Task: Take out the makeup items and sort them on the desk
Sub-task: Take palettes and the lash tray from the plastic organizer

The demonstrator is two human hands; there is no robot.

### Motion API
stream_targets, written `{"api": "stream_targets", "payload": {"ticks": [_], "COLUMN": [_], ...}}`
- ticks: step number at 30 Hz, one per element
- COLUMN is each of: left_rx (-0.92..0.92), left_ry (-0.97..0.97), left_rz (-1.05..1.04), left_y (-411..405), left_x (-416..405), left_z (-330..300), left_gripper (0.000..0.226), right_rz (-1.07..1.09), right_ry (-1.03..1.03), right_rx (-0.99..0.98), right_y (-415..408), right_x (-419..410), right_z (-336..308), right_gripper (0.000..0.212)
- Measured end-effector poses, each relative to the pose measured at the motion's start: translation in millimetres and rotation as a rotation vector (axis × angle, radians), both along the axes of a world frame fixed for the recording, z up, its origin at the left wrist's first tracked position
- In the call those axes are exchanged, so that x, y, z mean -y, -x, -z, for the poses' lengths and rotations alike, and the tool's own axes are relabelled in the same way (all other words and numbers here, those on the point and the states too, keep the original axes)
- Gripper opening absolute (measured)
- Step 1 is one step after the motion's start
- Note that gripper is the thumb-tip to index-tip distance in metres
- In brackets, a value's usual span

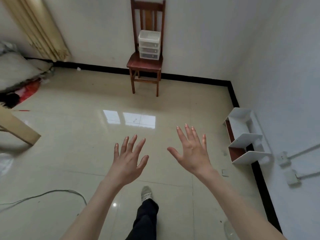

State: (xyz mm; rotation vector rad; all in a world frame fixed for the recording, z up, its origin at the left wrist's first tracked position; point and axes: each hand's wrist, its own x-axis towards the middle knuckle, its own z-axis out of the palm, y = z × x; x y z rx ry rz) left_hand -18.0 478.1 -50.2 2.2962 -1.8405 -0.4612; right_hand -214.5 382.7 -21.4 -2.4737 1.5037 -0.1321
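Now: both hands spread wide, nothing held

Well, both arms are stretched out over the glossy tiled floor (69, 153). The left hand (129, 160) has its fingers (132, 142) fanned fully apart, back of the hand up, touching nothing. The right hand (192, 151) matches it, fingers (188, 134) splayed and straight, holding nothing. Straight ahead, well apart from both hands, a white drawer organiser (149, 44) sits on the seat of a wooden chair (144, 64) against the wall. One foot in a pale shoe (146, 194) is planted between the arms.
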Motion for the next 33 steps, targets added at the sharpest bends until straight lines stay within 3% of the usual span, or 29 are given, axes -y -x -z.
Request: {"api": "stream_targets", "payload": {"ticks": [13,28,33], "left_rx": [0.007,0.070,0.038], "left_ry": [0.021,0.046,0.035], "left_rz": [0.030,-0.075,-0.118], "left_y": [-147,-248,-284], "left_x": [278,607,689], "left_z": [-14,-8,-5], "left_gripper": [0.060,0.062,0.062], "right_rz": [0.023,-0.108,-0.146], "right_ry": [-0.032,0.018,-0.020], "right_rx": [0.019,0.021,-0.001], "right_y": [-143,-260,-298], "right_x": [266,622,707], "right_z": [1,-4,-5], "right_gripper": [0.076,0.077,0.076]}}
